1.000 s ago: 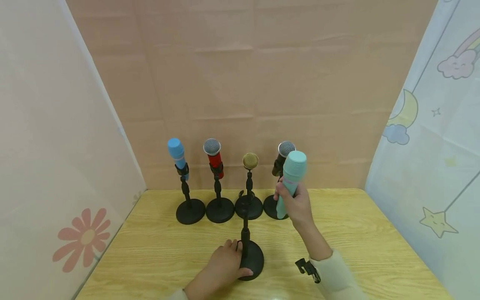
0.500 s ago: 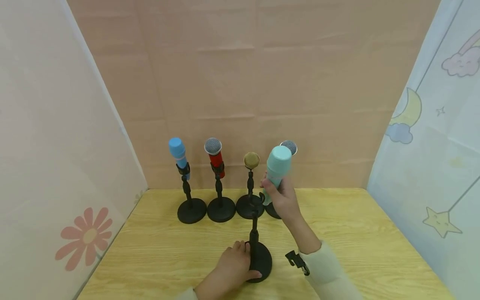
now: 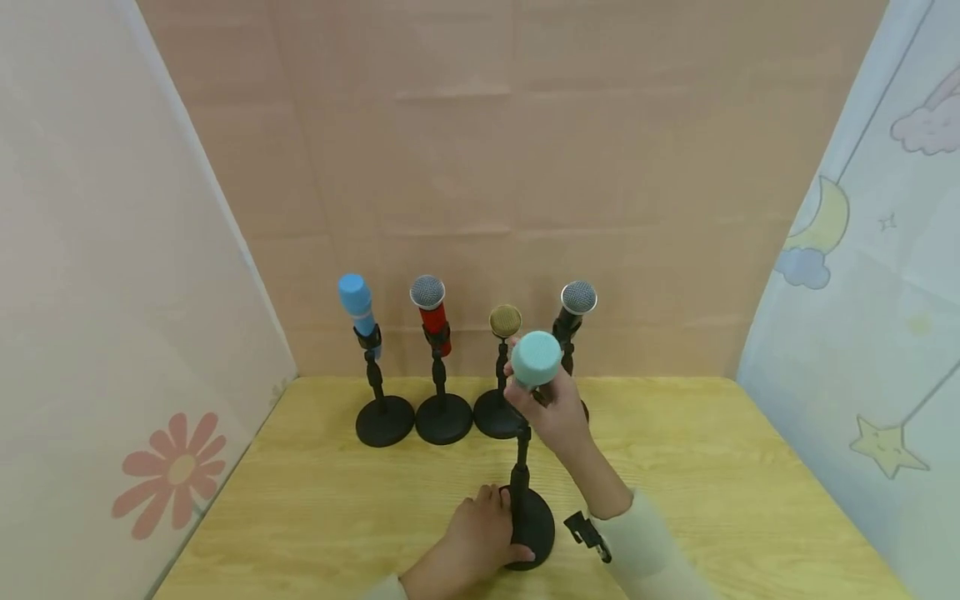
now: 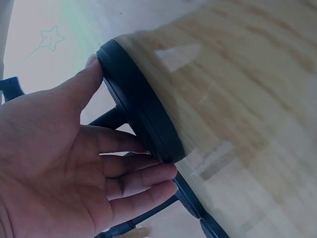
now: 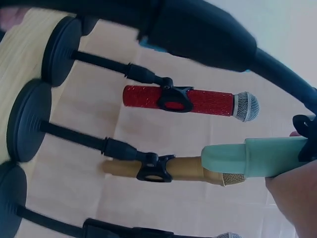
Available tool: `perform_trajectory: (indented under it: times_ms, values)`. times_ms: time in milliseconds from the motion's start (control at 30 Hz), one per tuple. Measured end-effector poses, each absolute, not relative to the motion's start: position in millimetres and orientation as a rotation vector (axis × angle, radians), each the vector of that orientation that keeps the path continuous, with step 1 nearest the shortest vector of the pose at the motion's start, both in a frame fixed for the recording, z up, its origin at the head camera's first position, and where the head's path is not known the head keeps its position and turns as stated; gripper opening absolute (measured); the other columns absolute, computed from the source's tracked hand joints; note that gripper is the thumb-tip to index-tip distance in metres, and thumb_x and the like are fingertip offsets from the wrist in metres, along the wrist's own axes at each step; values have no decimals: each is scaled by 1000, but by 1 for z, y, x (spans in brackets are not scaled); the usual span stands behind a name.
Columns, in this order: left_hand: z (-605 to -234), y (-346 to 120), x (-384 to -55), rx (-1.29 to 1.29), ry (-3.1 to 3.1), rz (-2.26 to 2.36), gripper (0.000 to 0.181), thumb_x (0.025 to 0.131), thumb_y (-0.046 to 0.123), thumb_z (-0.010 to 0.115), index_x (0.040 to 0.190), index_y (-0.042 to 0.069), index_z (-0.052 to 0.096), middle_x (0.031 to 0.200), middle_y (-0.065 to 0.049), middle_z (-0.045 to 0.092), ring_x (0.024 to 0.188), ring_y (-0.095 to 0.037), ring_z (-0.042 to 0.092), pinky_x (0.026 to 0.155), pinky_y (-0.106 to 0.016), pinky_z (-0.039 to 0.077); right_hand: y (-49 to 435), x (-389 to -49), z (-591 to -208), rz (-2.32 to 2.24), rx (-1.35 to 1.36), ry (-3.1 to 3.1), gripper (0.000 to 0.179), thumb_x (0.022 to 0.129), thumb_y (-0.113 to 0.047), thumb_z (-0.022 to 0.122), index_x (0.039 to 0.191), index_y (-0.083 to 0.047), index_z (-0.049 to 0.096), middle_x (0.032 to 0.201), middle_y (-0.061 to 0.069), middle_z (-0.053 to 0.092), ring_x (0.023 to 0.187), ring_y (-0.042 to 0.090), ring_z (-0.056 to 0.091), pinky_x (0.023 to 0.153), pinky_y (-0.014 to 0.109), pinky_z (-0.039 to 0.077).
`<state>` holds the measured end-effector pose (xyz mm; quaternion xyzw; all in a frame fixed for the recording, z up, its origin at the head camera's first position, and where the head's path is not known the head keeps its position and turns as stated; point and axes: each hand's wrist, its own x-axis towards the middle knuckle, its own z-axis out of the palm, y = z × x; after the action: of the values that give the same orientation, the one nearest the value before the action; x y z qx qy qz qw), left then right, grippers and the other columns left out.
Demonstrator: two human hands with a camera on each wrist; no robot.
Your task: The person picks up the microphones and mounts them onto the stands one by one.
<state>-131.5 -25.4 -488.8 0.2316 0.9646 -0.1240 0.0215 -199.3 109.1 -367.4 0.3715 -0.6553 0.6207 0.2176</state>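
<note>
My right hand (image 3: pixel 558 417) grips a mint-green microphone (image 3: pixel 536 358), its head facing up toward the head camera. In the right wrist view the microphone's handle passes by the black clip at the top of the nearest stand; whether it is seated there I cannot tell. My left hand (image 3: pixel 480 533) holds the round base of that black microphone stand (image 3: pixel 534 529) on the table. Seen from the left wrist, the thumb lies on one edge of the base and the fingers on the opposite edge.
Behind, a row of black stands bears a blue microphone (image 3: pixel 356 296), a red microphone (image 3: pixel 433 312), a gold microphone (image 3: pixel 506 321) and a black microphone (image 3: pixel 577 300). They stand near the back edge of the wooden table (image 3: pixel 322 500). A black clip (image 3: pixel 588 535) sits at the right sleeve.
The right hand has carried the mint-green microphone left and down toward the near stand's top, tipping its head toward the camera. The left hand and stand appear slightly further right in view.
</note>
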Motion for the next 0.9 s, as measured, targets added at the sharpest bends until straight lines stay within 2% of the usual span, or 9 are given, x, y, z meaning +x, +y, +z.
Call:
perform_trajectory:
  times_ms: [67, 133, 233, 333, 433, 567, 900]
  values:
    - [-491, -26, -131, 715, 2983, -398, 95, 81, 86, 46, 138, 12, 64, 130, -4, 65, 114, -16, 57, 81, -29, 56, 109, -198, -371, 1659, 1043, -1851, 74, 91, -45, 75, 139, 6, 48, 111, 0, 63, 105, 13, 61, 94, 27, 51]
    - [-491, -26, -130, 714, 2983, -416, 95, 81, 86, 45, 138, 12, 63, 131, -3, 65, 116, -16, 57, 82, -28, 56, 109, -198, -373, 1597, 1054, -1887, 70, 87, -37, 82, 138, -1, 50, 113, 4, 62, 107, 15, 59, 96, 30, 49]
    - [-490, -27, -129, 718, 3000, -445, 95, 80, 86, 45, 137, 13, 64, 130, -2, 66, 114, -15, 57, 82, -27, 56, 109, -199, -373, 1528, 1055, -1902, 59, 81, -14, 87, 130, -6, 54, 111, 8, 62, 105, 17, 59, 95, 31, 50]
    - [-488, -27, -129, 723, 3013, -491, 96, 80, 87, 43, 137, 14, 64, 128, 0, 66, 112, -14, 57, 81, -26, 56, 107, -201, -371, 1502, 1046, -1891, 52, 76, 4, 81, 121, -6, 57, 104, 10, 64, 98, 20, 62, 93, 31, 50]
    - [-487, -26, -129, 728, 3010, -516, 95, 80, 88, 42, 137, 15, 64, 127, 1, 66, 110, -13, 57, 79, -25, 55, 106, -201, -371, 1533, 979, -1913, 34, 77, 5, 78, 107, -4, 65, 92, 7, 68, 89, 17, 65, 87, 31, 53]
    - [-489, -25, -129, 727, 2989, -525, 95, 80, 88, 42, 138, 16, 64, 126, 2, 66, 109, -12, 56, 80, -25, 55, 106, -197, -375, 1604, 911, -1927, 20, 79, 5, 77, 96, -2, 68, 84, 4, 71, 83, 12, 68, 84, 30, 54]
    - [-491, -25, -129, 702, 3009, -548, 97, 80, 89, 40, 140, 16, 62, 130, 2, 65, 112, -12, 56, 79, -25, 55, 103, -198, -372, 1657, 969, -1875, 24, 77, 12, 75, 94, 0, 65, 81, 6, 68, 80, 13, 65, 81, 30, 52]
